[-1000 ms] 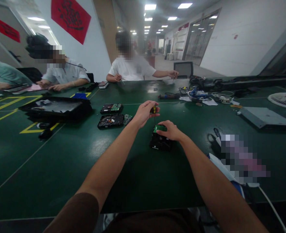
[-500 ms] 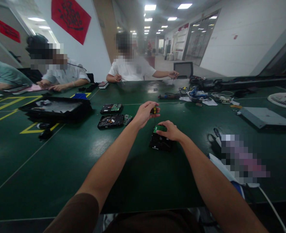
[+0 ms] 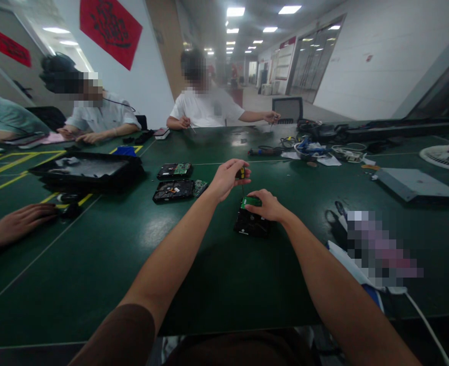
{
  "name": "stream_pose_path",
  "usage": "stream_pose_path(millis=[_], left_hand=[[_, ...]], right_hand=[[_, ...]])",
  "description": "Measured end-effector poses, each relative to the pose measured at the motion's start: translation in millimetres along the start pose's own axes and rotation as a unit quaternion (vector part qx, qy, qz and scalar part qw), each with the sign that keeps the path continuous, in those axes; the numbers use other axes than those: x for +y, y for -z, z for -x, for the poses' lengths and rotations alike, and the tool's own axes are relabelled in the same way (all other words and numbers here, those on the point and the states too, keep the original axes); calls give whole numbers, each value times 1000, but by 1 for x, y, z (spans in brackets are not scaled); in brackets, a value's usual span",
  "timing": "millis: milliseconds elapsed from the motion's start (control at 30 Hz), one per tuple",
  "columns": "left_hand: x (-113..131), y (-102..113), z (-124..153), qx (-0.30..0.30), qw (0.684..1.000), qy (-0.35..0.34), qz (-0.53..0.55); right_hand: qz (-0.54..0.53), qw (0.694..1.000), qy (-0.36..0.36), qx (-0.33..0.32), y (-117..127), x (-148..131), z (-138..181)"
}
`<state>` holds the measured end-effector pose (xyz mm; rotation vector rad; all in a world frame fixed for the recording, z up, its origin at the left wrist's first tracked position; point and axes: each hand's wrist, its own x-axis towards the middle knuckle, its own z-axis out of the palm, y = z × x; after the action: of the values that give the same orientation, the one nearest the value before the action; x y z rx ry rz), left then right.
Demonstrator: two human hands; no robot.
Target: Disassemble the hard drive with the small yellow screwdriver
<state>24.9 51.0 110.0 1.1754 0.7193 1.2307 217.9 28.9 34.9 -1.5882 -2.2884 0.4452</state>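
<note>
My left hand [image 3: 227, 180] is closed around the black-and-yellow handle of a screwdriver [image 3: 241, 173], held upright. Its thin shaft points down to the far edge of a green circuit board [image 3: 252, 202]. That board lies on a black hard drive [image 3: 251, 226] on the table in front of me. My right hand [image 3: 269, 205] grips the board from the right, thumb on the near side and fingers on the far side. Whether the screwdriver tip touches a screw is too small to tell.
Two more hard drives [image 3: 174, 190] with circuit boards lie to the left on the green table [image 3: 193, 284]. Behind them stands a black tray [image 3: 90, 170]. Another person's hand [image 3: 28, 219] rests at far left. Cables [image 3: 310, 147] and a grey metal case [image 3: 415, 185] are on the right.
Another person's hand has come in from the left edge, reaching the small black items on the table. My own hands, the screwdriver and the drive look the same.
</note>
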Motion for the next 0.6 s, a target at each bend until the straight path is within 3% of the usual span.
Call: stream_pose_path(millis=[600], left_hand=[[-9,6,-6,22,999,-22,-10]], right_hand=[[-6,1000,2,-4,-1,2,0]])
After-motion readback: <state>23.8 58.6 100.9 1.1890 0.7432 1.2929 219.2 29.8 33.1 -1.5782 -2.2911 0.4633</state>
